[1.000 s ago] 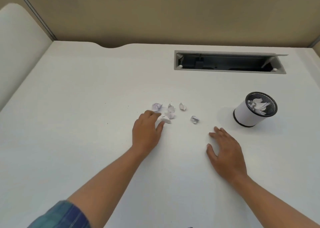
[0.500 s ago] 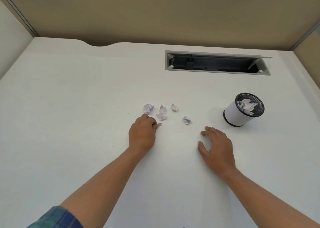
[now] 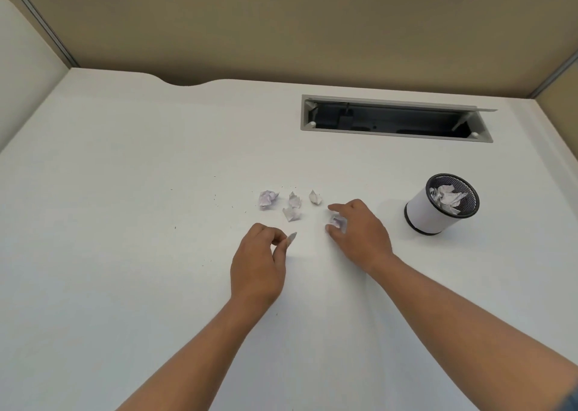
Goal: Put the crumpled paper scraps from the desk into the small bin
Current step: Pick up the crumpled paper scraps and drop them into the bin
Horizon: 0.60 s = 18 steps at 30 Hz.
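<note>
Scrap now pinched clear of the table by left hand. Right hand, flat 0.5 s ago, has moved in, fingers curled round second scrap. Four loose scraps remain just beyond. Small bin at right, part-filled. Looks like two drops next.
</note>
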### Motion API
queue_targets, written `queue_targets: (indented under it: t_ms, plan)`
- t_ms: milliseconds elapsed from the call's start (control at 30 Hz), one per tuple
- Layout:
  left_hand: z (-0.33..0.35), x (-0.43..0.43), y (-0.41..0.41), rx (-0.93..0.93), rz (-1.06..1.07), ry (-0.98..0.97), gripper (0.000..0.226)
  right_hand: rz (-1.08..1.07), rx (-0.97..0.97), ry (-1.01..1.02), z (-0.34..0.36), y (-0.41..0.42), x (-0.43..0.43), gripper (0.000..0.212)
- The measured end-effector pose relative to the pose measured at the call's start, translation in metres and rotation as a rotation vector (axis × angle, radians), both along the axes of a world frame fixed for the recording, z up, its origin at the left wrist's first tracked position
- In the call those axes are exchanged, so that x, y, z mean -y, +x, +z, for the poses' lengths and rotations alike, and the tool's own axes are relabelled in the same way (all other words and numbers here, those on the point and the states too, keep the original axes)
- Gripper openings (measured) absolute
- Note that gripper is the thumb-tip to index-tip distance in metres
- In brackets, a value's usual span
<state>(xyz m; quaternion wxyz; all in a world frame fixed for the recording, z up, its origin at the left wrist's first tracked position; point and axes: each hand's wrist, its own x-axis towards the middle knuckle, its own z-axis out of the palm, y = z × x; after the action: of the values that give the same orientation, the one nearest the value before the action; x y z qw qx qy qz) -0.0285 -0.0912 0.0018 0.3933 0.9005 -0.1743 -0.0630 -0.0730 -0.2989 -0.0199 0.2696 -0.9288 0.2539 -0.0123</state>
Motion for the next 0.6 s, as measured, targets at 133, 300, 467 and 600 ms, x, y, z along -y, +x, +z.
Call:
queue_targets:
  t_ms: [133, 300, 467, 600]
  plan:
    - [0.006, 0.003, -0.003, -0.013, 0.023, -0.028, 0.018, 0.08, 0.008, -0.007, -0.001, 0.002, 0.002, 0.017]
    - [0.017, 0.023, -0.004, 0.002, 0.013, -0.152, 0.014, -0.013, 0.148, 0.138, 0.007, -0.013, 0.007, 0.014]
    - [0.036, 0.067, -0.01, -0.005, -0.069, -0.285, 0.016, -0.14, 0.327, 0.249, 0.022, -0.049, 0.021, 0.021]
    - [0.052, 0.117, -0.022, 0.016, -0.172, -0.313, 0.017, -0.228, 0.456, 0.288, 0.038, -0.084, 0.042, 0.024]
